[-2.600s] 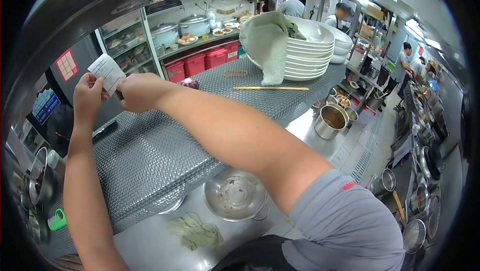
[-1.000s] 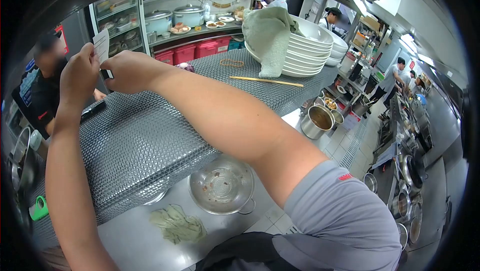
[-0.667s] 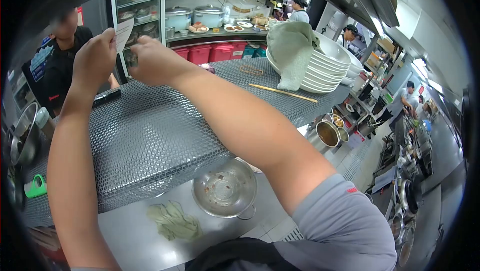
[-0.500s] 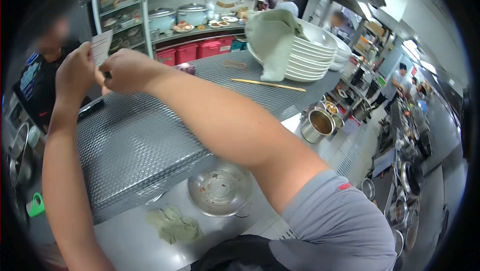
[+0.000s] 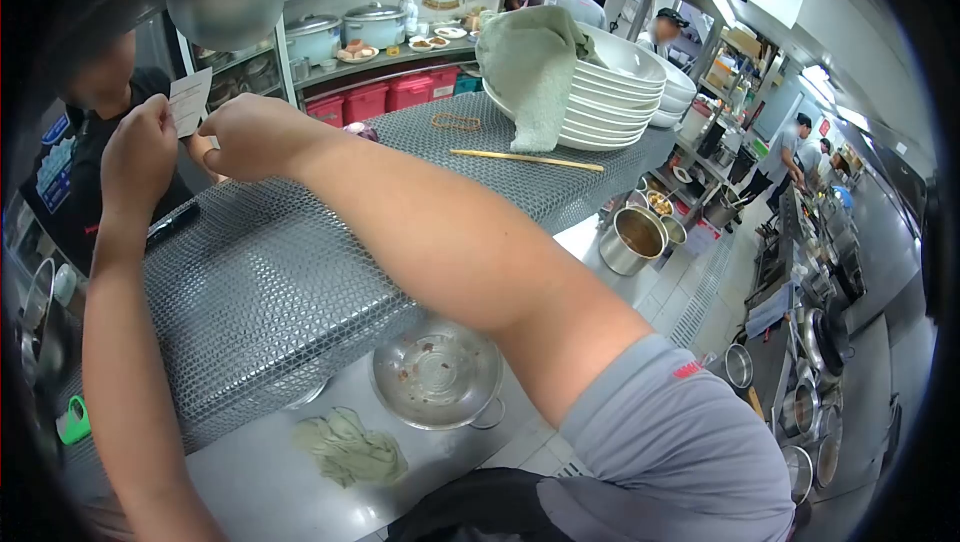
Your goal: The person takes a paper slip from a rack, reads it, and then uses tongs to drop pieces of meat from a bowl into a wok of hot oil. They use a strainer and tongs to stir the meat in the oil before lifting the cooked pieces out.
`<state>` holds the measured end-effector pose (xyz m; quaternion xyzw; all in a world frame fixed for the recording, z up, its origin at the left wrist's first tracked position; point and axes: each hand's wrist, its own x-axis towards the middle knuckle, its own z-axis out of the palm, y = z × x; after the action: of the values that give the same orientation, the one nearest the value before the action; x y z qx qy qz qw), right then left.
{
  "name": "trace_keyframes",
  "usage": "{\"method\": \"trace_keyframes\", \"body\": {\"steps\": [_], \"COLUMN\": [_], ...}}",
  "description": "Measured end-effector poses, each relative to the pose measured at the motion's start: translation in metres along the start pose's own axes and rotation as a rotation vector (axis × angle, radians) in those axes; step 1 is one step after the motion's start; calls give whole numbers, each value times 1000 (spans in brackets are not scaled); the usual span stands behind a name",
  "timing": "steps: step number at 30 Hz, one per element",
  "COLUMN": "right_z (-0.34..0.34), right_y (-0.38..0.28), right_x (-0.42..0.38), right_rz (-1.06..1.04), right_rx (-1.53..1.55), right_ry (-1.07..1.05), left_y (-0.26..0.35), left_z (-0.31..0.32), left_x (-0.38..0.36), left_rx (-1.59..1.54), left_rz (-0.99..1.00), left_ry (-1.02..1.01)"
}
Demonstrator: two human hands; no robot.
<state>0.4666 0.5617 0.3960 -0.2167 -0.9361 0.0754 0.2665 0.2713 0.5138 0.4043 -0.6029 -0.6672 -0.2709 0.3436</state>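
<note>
Head view: my left hand (image 5: 138,155) and right hand (image 5: 250,132) pinch a small white paper slip (image 5: 188,102) between closed fingertips, held above the grey mesh-textured rubber mat (image 5: 290,272). A black marker (image 5: 172,225) lies just below them.

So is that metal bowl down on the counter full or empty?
Nearly empty. The metal bowl sits upright on the steel counter, its shiny bottom showing, with only a few small scraps inside.
</note>
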Motion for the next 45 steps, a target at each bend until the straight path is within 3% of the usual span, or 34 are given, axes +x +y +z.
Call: {"method": "trace_keyframes", "body": {"steps": [4, 6, 7, 9, 10, 13, 16, 20, 22, 29, 35, 38, 45], "right_z": [23, 20, 14, 3, 3, 14, 4, 3, 9, 2, 3, -3, 5], "right_y": [29, 28, 25, 16, 10, 12, 5, 2, 7, 4, 2, -8, 16], "right_x": [19, 11, 10, 3, 1, 12, 5, 2, 4, 0, 7, 5, 8], "right_rz": [56, 249, 247, 265, 303, 34, -34, 64, 0, 23, -55, 22, 182], "right_rx": [-26, -112, -115, -42, -31, -105, -20, -95, -70, -53, -58, 123, -126], "right_ry": [253, 130, 138, -138, -119, -90, -177, -200, -75, -131, -59, 326, 56], "left_y": [3, 9, 9, 14, 16, 14, 11, 16, 19, 24, 21, 22, 21], "left_z": [-2, -3, -5, -2, -2, -9, -9, -12, -14, -19, -19, -20, -17], "left_x": [0, 0, 1, 0, 0, -3, -1, -1, 0, 0, 0, 1, 1], "left_rx": [-66, -92, -101, -99, -101, -75, -50, -116, -117, -153, -124, -85, -109], "left_rz": [32, 40, 28, 37, 57, 73, 41, 29, 22, 67, 80, 77, 80], "left_ry": [31, 38, 39, 69, 99, 84, 45, 6, 6, 27, 71, 70, 73]}}
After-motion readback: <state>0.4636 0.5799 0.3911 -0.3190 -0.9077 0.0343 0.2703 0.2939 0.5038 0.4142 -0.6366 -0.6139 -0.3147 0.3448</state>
